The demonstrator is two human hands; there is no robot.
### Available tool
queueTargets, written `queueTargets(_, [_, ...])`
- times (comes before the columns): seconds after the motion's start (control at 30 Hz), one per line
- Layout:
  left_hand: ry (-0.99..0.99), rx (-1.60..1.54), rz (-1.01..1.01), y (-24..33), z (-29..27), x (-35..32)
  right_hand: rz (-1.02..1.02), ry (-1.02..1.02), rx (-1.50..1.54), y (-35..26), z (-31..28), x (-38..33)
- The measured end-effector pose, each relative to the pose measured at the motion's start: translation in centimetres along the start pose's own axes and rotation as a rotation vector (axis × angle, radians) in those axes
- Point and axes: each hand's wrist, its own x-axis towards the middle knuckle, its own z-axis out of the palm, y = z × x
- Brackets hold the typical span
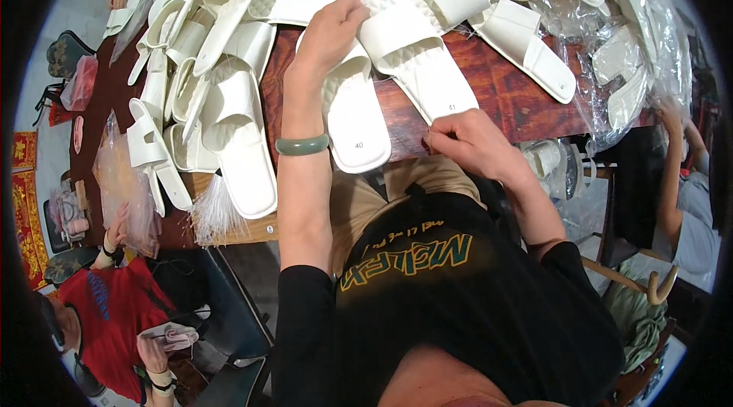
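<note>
Two white open-toed slippers lie side by side in front of me with their heels toward my lap. My left hand [334,37] is closed at the toe end of the left slipper [357,113], over its strap, with the fingertips curled in beside the other shoe. That slipper's heel hangs over the table edge. At the heel of the right slipper [437,85], my right hand [475,146] is closed, thumb and finger pinched together at its edge. The exact grip under both hands is partly hidden. A green bangle [302,146] circles my left wrist.
White slippers [243,140] pile up on the left of the reddish wooden table [496,75], with more at the far right. A bundle of thin clear plastic strands [220,212] hangs near the front edge. Clear plastic bags [649,17] lie right. A person in red [114,315] sits left.
</note>
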Motion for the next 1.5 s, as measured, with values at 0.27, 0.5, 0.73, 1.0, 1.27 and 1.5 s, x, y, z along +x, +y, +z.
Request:
queueTargets(0.27, [0.001, -0.005, 0.012, 0.0, -0.2, -0.1, -0.147, 0.190, -0.614, 0.6, -1.8, 6.2])
queueTargets(0.5, [-0.007, -0.253, -0.083, -1.2, -0.2, 0.1, -0.280, 0.557, -0.581, 1.6, -0.1, 8.0])
queueTargets(0.73, [-0.120, -0.551, -0.169, -0.1, -0.5, 0.1, -0.269, 0.632, -0.588, 2.3, 0.3, 8.7])
queueTargets(1.0, [-0.174, -0.654, -0.187, 0.0, -0.8, 0.0, -0.268, 0.659, -0.590, 2.1, 0.4, 9.1])
queueTargets(1.27, [-0.054, -0.678, -0.197, 0.1, -0.7, -0.3, -0.404, 0.641, -0.418, 0.9, -0.1, 8.2])
queueTargets(1.5, [-0.019, -0.698, -0.182, 0.8, -1.2, -1.0, -0.398, 0.782, -0.257, -1.8, -3.0, 12.2])
